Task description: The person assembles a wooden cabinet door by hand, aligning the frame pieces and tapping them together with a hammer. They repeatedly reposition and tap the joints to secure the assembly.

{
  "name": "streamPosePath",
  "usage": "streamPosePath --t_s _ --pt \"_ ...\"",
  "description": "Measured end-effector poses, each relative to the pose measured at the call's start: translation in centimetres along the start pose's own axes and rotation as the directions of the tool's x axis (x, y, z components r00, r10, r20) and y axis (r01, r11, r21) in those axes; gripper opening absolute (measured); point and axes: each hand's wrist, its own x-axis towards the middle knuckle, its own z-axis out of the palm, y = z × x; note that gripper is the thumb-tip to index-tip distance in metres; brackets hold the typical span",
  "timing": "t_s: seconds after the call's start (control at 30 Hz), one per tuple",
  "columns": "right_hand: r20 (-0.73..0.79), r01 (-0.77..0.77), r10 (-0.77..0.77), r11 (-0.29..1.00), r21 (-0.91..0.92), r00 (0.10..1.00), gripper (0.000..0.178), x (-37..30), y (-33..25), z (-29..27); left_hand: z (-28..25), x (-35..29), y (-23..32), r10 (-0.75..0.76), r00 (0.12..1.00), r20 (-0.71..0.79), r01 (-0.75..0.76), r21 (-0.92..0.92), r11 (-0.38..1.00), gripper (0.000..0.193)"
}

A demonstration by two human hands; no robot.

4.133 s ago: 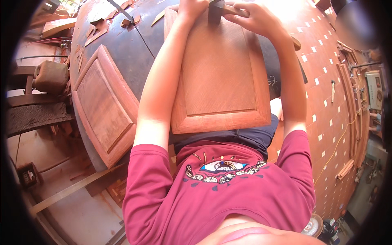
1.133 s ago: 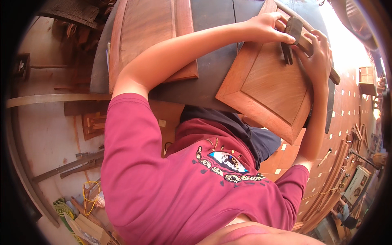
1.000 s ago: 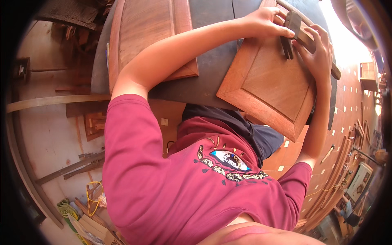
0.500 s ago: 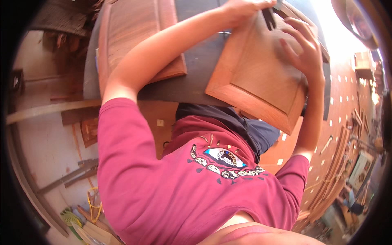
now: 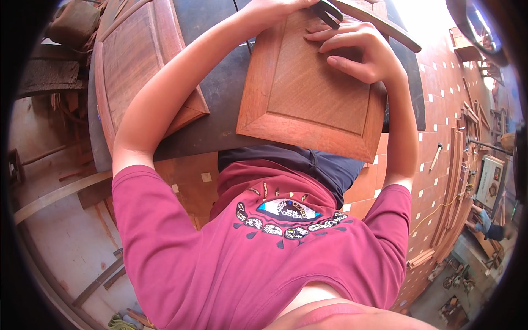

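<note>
A framed wooden panel door (image 5: 308, 124) lies on the dark table in front of me, its near edge jutting past the table edge. Over its far end my left hand (image 5: 278, 10) is closed on a dark tool with two prongs (image 5: 328, 14); the top of the picture cuts the tool off, so its kind is hidden. My right hand (image 5: 360, 52) is open on the panel's right half, fingers stretched toward the prongs and apart from each other. Just beyond those fingers a wooden strip (image 5: 385, 27) runs slantwise across the far right corner.
Another framed wooden panel (image 5: 135, 60) lies on the dark tabletop (image 5: 220, 113) to the left, under my left forearm. On the tiled floor (image 5: 434, 115) to the right are a hammer (image 5: 436, 156) and long wooden boards (image 5: 448, 187). Wood pieces stand at far left.
The view has shifted, so panels and arms appear farther left. My right fingers have come down closer to the panel, and the wooden strip shows more fully. My left hand still holds the pronged tool.
</note>
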Motion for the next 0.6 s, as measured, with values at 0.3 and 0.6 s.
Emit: streamPosePath --t_s 0.3,0.6 --pt "-0.538 -0.233 0.131 0.964 -0.126 0.833 0.008 -1.0 -0.2 0.4 1.2 -0.6 1.4 0.018 0.999 -0.039 -0.012 0.153 0.988 0.055" --pt "-0.674 -0.707 0.426 0.676 -0.206 0.604 0.031 -1.3 4.3 0.0 1.2 -1.6 2.1 -0.055 0.994 -0.093 0.065 0.100 0.993 0.056"
